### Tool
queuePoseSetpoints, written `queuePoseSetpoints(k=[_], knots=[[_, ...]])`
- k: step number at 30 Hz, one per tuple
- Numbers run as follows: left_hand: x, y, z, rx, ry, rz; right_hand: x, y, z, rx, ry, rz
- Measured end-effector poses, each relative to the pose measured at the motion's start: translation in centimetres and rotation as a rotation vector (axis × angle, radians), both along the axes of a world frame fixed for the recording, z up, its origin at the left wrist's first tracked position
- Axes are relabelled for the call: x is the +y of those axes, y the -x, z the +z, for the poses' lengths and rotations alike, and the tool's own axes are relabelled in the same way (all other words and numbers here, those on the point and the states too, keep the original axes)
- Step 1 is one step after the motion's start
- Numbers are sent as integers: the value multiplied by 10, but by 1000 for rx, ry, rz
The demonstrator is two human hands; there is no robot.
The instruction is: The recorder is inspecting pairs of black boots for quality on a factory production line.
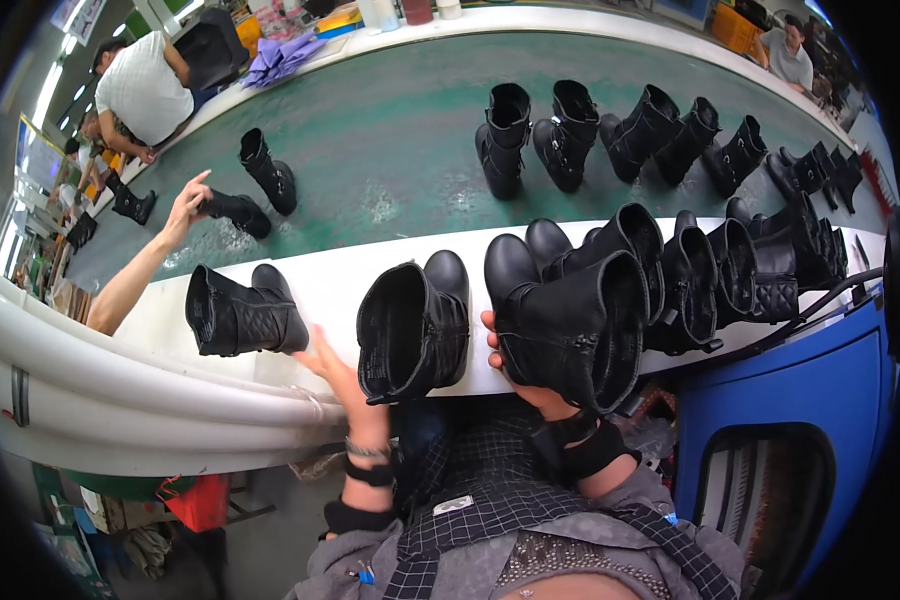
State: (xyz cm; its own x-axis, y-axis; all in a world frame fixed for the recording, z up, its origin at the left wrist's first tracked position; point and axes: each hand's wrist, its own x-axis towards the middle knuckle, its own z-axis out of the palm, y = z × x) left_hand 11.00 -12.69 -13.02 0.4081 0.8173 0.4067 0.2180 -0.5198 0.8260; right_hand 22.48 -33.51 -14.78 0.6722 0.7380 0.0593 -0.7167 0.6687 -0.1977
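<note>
Black ankle boots stand along a white ledge in front of me. My right hand point(542, 398) is closed round a black boot point(560, 335), its fingertips showing at the boot's left side. The boot tilts, its open shaft facing me and its toe pointing away. My left hand point(338, 375) has its fingers stretched out beside the heel end of a quilted black boot point(255, 318), apparently holding nothing. Between my hands, another black boot point(410, 335) rests on the ledge, its shaft opening toward me.
More boots point(690, 290) crowd the ledge at right. Several boots stand on the green conveyor surface point(390, 170). Another person's hand point(184, 208) reaches a boot point(238, 214) at left. A blue machine point(790, 370) stands near right, white pipes point(160, 395) near left. People work farther off.
</note>
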Motion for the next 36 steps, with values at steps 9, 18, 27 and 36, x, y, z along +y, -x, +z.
queuePoseSetpoints(k=[9,18,27,36], knots=[[-55,-11,21,-79,132,-586,-2,1,6,-58,137,-85],[-31,3,5,-732,1316,-734,6,4,15,-31,274,-37],[-21,11,-15,-776,1376,-824,39,13,12,-228,223,-6],[-12,11,-28,-696,1328,-1044,38,10,13,-267,250,-5]])
